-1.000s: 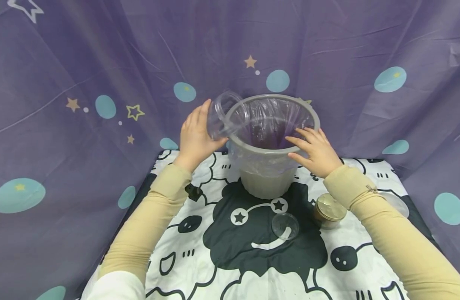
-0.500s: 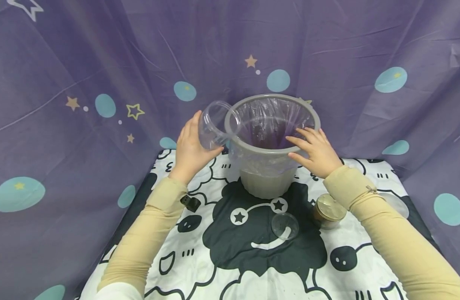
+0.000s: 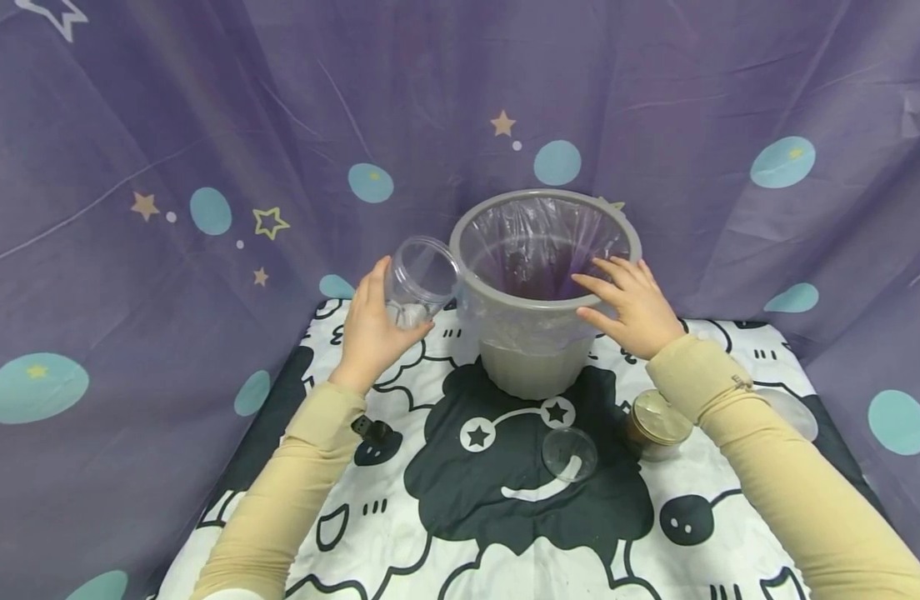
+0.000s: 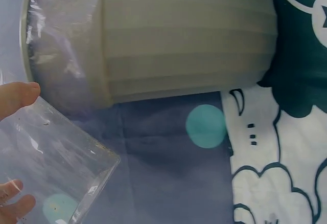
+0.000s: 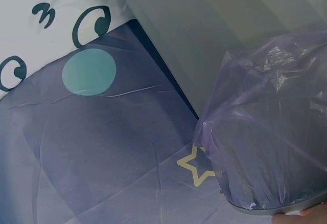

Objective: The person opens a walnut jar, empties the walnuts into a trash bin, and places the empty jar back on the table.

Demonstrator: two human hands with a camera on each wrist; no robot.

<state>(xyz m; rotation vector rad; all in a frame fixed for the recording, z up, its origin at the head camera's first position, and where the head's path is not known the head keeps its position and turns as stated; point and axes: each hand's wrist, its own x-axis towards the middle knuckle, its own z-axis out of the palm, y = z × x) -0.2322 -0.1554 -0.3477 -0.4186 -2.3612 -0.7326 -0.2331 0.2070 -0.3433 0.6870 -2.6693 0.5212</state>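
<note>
My left hand [image 3: 373, 329] grips a clear plastic jar [image 3: 422, 287], tilted with its round mouth toward the bin. In the left wrist view the thumb and fingertips show around the jar's see-through wall [image 4: 61, 147]. A grey bin [image 3: 535, 367] stands upright, lined with a thin purple-tinted bag [image 3: 535, 221] folded over its rim. My right hand [image 3: 632, 304] rests at the bin's near right rim with its fingers spread and fairly straight. Only a bit of that hand [image 5: 306, 216] shows at the rim in the right wrist view.
A clear round lid [image 3: 570, 455] lies on the patterned cloth [image 3: 535, 575] before the bin. Right of it stands a brown jar with a gold lid [image 3: 661, 415]. A translucent round piece [image 3: 793, 412] lies partly behind the right sleeve. A purple curtain [image 3: 280, 100] hangs behind.
The left hand has brought the clear jar down and to the left, away from over the bin's rim. The right hand stays at the rim.
</note>
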